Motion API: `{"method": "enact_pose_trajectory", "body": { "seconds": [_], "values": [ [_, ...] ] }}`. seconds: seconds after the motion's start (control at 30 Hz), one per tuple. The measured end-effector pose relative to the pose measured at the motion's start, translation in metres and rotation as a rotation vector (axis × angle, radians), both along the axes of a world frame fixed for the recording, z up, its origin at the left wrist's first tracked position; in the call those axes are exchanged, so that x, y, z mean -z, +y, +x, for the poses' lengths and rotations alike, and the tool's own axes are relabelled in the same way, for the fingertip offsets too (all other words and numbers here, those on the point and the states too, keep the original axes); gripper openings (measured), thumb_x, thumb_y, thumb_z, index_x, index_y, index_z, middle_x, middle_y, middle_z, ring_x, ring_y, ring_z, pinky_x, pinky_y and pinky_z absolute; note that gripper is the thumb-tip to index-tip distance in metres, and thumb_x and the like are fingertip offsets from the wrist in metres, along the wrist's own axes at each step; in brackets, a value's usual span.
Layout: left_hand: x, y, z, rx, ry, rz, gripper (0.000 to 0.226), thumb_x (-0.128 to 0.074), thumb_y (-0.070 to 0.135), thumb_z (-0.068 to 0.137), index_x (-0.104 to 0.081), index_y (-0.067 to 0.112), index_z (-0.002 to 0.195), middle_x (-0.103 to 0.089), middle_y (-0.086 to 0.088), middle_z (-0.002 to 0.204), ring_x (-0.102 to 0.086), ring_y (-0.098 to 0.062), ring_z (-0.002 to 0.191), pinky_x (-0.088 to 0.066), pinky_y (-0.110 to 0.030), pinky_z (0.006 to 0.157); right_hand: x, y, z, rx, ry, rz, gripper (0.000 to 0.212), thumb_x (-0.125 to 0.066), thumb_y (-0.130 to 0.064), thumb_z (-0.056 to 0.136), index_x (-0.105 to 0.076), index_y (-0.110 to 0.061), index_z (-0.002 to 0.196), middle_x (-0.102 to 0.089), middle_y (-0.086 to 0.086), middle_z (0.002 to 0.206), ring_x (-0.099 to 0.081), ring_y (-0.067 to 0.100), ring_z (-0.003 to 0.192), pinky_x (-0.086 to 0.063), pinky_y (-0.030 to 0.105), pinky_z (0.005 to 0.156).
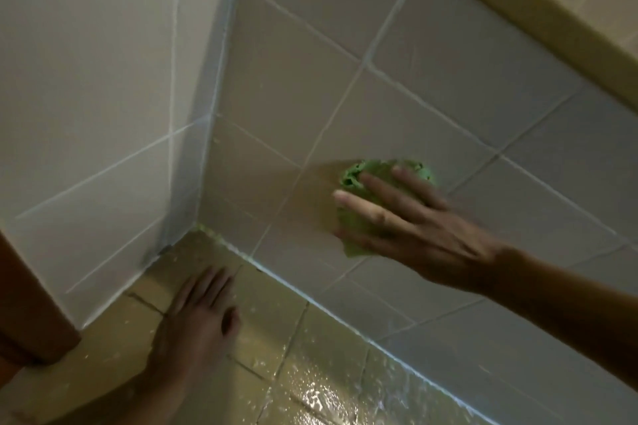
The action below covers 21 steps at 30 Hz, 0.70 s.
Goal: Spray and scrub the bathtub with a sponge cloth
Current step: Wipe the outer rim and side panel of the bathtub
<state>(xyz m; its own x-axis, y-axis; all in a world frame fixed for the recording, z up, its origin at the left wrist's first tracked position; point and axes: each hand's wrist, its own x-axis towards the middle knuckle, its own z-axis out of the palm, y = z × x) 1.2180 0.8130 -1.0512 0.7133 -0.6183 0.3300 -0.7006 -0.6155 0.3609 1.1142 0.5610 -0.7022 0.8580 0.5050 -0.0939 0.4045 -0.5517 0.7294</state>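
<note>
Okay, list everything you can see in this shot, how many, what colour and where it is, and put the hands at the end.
sponge cloth: one, green, bunched against the right-side wall under the right hand
wall tiles: many, pale grey-white with white grout, on two walls meeting in a corner
tan tiles: several, yellowish tan, wet and shiny, on the flat surface below the walls
trim band: one, tan, running diagonally across the top right
brown panel: one, reddish brown, at the lower left edge; what it is cannot be told
left hand: one, resting flat on the tan tiles near the corner
right hand: one, fingers spread, pressing the sponge cloth to the wall
</note>
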Motion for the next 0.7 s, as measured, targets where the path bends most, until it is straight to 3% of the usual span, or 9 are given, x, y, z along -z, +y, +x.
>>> {"method": "enact_pose_trajectory", "body": {
  "seconds": [0.03,0.17,0.2,0.3,0.37,0.43,0.57,0.63,0.7],
  "values": [
    [0.0,0.0,0.0,0.006,0.001,0.001,0.059,-0.046,0.039,0.09,-0.071,0.006,0.131,-0.065,-0.008,0.143,-0.057,-0.028,0.137,-0.041,-0.054,0.114,-0.006,0.005,0.006,0.009,-0.033,0.004,0.058,-0.041,-0.011,0.106,-0.029,-0.021,0.161,-0.018,0.018,0.168,-0.025,0.043,0.152,-0.016,0.061,0.124],
    [0.005,-0.005,0.001,-0.027,0.049,-0.028,0.058,-0.047,0.041,0.088,-0.074,0.008,0.128,-0.066,-0.005,0.141,-0.059,-0.028,0.135,-0.042,-0.052,0.114,-0.03,0.038,0.044,0.109,-0.569,0.216,0.059,-0.053,-0.011,0.105,-0.032,-0.013,0.16,-0.021,0.03,0.163,-0.024,0.044,0.153,-0.024,0.058,0.122],
    [0.007,-0.005,0.0,-0.029,0.058,-0.038,0.058,-0.047,0.041,0.087,-0.075,0.009,0.126,-0.067,-0.005,0.14,-0.06,-0.028,0.133,-0.042,-0.051,0.113,-0.026,0.045,0.052,0.125,-0.6,0.248,0.057,-0.051,-0.012,0.105,-0.033,-0.012,0.16,-0.022,0.031,0.162,-0.024,0.045,0.153,-0.025,0.059,0.122],
    [0.005,-0.006,-0.002,-0.038,0.027,-0.065,0.058,-0.048,0.04,0.085,-0.077,0.008,0.123,-0.069,-0.006,0.137,-0.062,-0.028,0.131,-0.039,-0.049,0.114,0.013,0.049,0.062,0.061,-0.284,0.179,0.048,-0.033,-0.011,0.11,-0.036,-0.007,0.158,-0.023,0.031,0.163,-0.024,0.046,0.152,-0.022,0.059,0.123],
    [0.002,-0.007,-0.003,-0.054,-0.002,-0.087,0.056,-0.049,0.037,0.083,-0.078,0.006,0.12,-0.07,-0.007,0.135,-0.063,-0.028,0.129,-0.04,-0.05,0.112,0.026,0.049,0.075,0.036,-0.12,0.084,0.047,-0.035,-0.012,0.109,-0.041,-0.006,0.155,-0.024,0.028,0.164,-0.026,0.044,0.152,-0.02,0.057,0.124],
    [0.0,-0.006,-0.003,-0.051,-0.01,-0.088,0.055,-0.05,0.037,0.084,-0.077,0.006,0.122,-0.069,-0.006,0.137,-0.062,-0.027,0.13,-0.042,-0.051,0.111,0.015,0.063,0.103,0.001,-0.198,0.159,0.046,-0.037,-0.011,0.107,-0.047,-0.007,0.152,-0.029,0.028,0.162,-0.03,0.044,0.151,-0.02,0.057,0.124],
    [0.0,-0.001,-0.003,-0.035,-0.002,-0.068,0.056,-0.051,0.039,0.088,-0.074,0.007,0.127,-0.066,-0.004,0.142,-0.059,-0.026,0.135,-0.042,-0.051,0.112,0.004,0.088,0.14,0.014,-0.668,0.406,0.052,-0.053,-0.006,0.1,-0.049,-0.011,0.152,-0.035,0.027,0.159,-0.032,0.041,0.151,-0.023,0.055,0.123],
    [-0.002,-0.003,-0.003,-0.037,0.022,-0.043,0.057,-0.051,0.039,0.085,-0.075,0.008,0.127,-0.066,-0.004,0.142,-0.059,-0.027,0.135,-0.041,-0.051,0.113,0.038,0.088,0.137,-0.017,-0.591,0.422,0.048,-0.054,-0.002,0.1,-0.054,-0.005,0.147,-0.038,0.031,0.156,-0.034,0.045,0.149,-0.022,0.056,0.123],
    [0.001,-0.004,-0.002,-0.029,0.027,-0.012,0.057,-0.051,0.038,0.085,-0.074,0.008,0.127,-0.066,-0.005,0.142,-0.058,-0.028,0.135,-0.04,-0.052,0.115,0.091,0.079,0.123,-0.093,-0.294,0.292,0.034,-0.049,-0.003,0.104,-0.065,0.0,0.133,-0.046,0.032,0.15,-0.043,0.045,0.143,-0.025,0.057,0.123]
  ]
}}
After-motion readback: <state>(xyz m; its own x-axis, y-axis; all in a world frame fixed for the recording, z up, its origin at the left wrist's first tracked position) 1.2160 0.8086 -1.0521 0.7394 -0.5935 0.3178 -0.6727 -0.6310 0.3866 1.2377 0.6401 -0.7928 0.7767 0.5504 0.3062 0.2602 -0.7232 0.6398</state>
